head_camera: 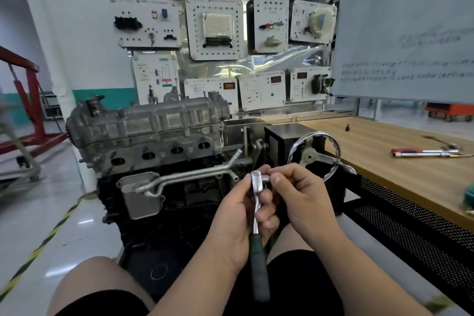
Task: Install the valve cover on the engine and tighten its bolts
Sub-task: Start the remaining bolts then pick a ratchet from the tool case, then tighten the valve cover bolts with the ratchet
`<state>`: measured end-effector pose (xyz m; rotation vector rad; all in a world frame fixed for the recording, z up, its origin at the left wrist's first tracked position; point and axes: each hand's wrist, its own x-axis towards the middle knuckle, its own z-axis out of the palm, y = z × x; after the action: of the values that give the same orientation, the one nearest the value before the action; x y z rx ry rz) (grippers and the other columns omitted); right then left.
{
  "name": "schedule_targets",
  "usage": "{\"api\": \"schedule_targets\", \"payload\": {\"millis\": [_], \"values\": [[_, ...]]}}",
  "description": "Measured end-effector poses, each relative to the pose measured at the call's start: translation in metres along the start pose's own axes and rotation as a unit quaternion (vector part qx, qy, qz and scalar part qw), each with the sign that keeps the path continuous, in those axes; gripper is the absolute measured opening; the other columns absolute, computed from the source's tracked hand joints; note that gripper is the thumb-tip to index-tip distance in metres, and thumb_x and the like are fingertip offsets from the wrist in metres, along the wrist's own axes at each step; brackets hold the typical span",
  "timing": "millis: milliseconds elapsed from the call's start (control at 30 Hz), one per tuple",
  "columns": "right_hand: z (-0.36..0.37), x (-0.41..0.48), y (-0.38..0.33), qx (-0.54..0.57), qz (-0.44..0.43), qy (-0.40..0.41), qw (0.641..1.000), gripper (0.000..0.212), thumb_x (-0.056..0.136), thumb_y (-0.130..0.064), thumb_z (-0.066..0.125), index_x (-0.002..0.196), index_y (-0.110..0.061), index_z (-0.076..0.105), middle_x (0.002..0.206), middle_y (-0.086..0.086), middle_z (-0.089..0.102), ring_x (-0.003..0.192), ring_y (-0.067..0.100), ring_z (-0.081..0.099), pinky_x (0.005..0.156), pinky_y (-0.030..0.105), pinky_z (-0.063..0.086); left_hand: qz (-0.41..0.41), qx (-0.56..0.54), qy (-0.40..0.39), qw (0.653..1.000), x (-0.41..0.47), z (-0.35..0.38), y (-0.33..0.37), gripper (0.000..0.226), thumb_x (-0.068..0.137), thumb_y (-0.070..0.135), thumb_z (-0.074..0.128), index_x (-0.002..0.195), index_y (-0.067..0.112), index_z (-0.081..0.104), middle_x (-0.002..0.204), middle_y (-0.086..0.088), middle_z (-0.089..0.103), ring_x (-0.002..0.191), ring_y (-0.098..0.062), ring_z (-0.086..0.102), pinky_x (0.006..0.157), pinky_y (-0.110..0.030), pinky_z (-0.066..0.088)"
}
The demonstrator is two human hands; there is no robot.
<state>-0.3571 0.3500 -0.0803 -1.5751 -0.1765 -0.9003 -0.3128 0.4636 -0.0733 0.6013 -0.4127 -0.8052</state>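
Valve cover [154,115]: sitting on engine [154,147] | ratchet [256,187]: left hand [238,213] gripping shaft, right hand [300,197] fingers [278,177] pinching socket [266,177] | bolt tightening: apparently not yet begun.

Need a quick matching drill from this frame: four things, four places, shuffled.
1 ratchet
2 valve cover
3 handwheel
4 red-handled tool

A lying on the wooden bench
B on top of the engine
C gripped by the left hand, pinched at its head by the right hand
D mounted upright between engine and bench

Pairs: 1-C, 2-B, 3-D, 4-A
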Motion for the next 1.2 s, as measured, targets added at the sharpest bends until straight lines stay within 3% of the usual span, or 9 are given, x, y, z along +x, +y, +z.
{"api": "schedule_targets", "payload": {"millis": [133, 267, 333, 500, 667, 733, 933, 1067, 1200], "values": [[0.005, 0.019, -0.006, -0.191, 0.028, 0.007, 0.981, 0.012, 0.091, -0.021, 0.063, 0.089, -0.033, 0.062, 0.090, -0.009, 0.065, 0.078, -0.005, 0.059, 0.068, 0.006, 0.042, 0.061, 0.109, 0.138, 0.983, 0.023, 0.005, 0.020, 0.024, 0.097, 0.029, 0.044, 0.091, 0.012, 0.061, 0.053, -0.001, 0.053, 0.035, -0.009, 0.039, 0.035, -0.018, 0.035], [0.015, 0.036, -0.013, -0.227, 0.147, -0.224, 0.936, 0.023, 0.091, -0.039, 0.061, 0.108, -0.023, 0.059, 0.089, -0.004, 0.069, 0.070, 0.003, 0.063, 0.064, 0.021, 0.049, 0.197, 0.090, 0.256, 0.942, 0.056, 0.010, 0.064, 0.019, 0.099, 0.022, 0.043, 0.091, 0.008, 0.052, 0.058, -0.003, 0.054, 0.038, -0.010, 0.043, 0.040, -0.018, 0.040], [0.029, 0.043, -0.012, -0.218, 0.133, -0.287, 0.923, 0.016, 0.091, -0.034, 0.062, 0.099, -0.021, 0.057, 0.077, -0.001, 0.066, 0.059, 0.008, 0.064, 0.056, 0.024, 0.050, 0.245, 0.098, 0.279, 0.923, 0.071, 0.011, 0.085, 0.019, 0.099, 0.021, 0.041, 0.098, 0.006, 0.053, 0.061, -0.004, 0.055, 0.041, -0.011, 0.044, 0.042, -0.019, 0.043], [0.051, 0.108, 0.001, -0.259, 0.046, -0.139, 0.955, 0.010, 0.092, -0.033, 0.059, 0.099, -0.029, 0.055, 0.081, -0.014, 0.063, 0.065, -0.006, 0.057, 0.059, 0.014, 0.040, 0.253, 0.239, 0.260, 0.901, 0.106, 0.003, 0.137, 0.021, 0.097, 0.026, 0.046, 0.108, 0.011, 0.055, 0.072, -0.001, 0.066, 0.053, -0.011, 0.059, 0.053, -0.027, 0.051], [0.035, 0.215, -0.006, -0.204, 0.068, -0.134, 0.967, 0.018, 0.080, -0.038, 0.063, 0.087, -0.022, 0.066, 0.068, -0.003, 0.069, 0.049, 0.006, 0.053, 0.056, 0.031, 0.041, 0.244, 0.573, 0.246, 0.742, 0.147, -0.017, 0.222, 0.021, 0.088, 0.047, 0.058, 0.089, 0.028, 0.067, 0.064, 0.010, 0.063, 0.058, -0.010, 0.055, 0.061, -0.029, 0.049], [0.033, 0.248, -0.004, -0.183, 0.068, -0.152, 0.969, 0.021, 0.075, -0.038, 0.063, 0.085, -0.020, 0.067, 0.065, 0.003, 0.067, 0.045, 0.011, 0.046, 0.050, 0.031, 0.037, 0.233, 0.613, 0.228, 0.719, 0.168, -0.018, 0.247, 0.023, 0.087, 0.050, 0.059, 0.085, 0.029, 0.067, 0.060, 0.011, 0.063, 0.051, -0.004, 0.056, 0.057, -0.025, 0.050], [0.038, 0.293, 0.025, -0.112, 0.060, -0.155, 0.980, 0.010, 0.077, -0.036, 0.062, 0.078, -0.028, 0.068, 0.065, 0.006, 0.064, 0.047, 0.018, 0.043, 0.050, 0.033, 0.035, 0.189, 0.605, 0.155, 0.758, 0.220, -0.022, 0.283, 0.021, 0.088, 0.045, 0.056, 0.088, 0.028, 0.069, 0.090, -0.006, 0.069, 0.070, -0.018, 0.063, 0.071, -0.037, 0.056], [0.039, 0.310, 0.034, -0.055, 0.081, -0.151, 0.984, 0.011, 0.079, -0.028, 0.062, 0.072, -0.028, 0.070, 0.062, 0.008, 0.062, 0.040, 0.015, 0.041, 0.045, 0.028, 0.034, 0.180, 0.602, 0.162, 0.761, 0.245, -0.024, 0.281, 0.026, 0.091, 0.043, 0.045, 0.087, 0.028, 0.066, 0.088, 0.002, 0.066, 0.081, -0.016, 0.060, 0.083, -0.041, 0.051], [0.027, 0.325, 0.038, -0.005, 0.120, -0.126, 0.985, 0.012, 0.092, -0.007, 0.056, 0.087, -0.010, 0.066, 0.060, 0.014, 0.060, 0.033, 0.012, 0.036, 0.037, 0.022, 0.034, 0.156, 0.527, 0.139, 0.824, 0.266, -0.021, 0.270, 0.025, 0.096, 0.018, 0.039, 0.093, 0.017, 0.064, 0.067, 0.004, 0.070, 0.076, -0.017, 0.067, 0.095, -0.050, 0.049]]}}
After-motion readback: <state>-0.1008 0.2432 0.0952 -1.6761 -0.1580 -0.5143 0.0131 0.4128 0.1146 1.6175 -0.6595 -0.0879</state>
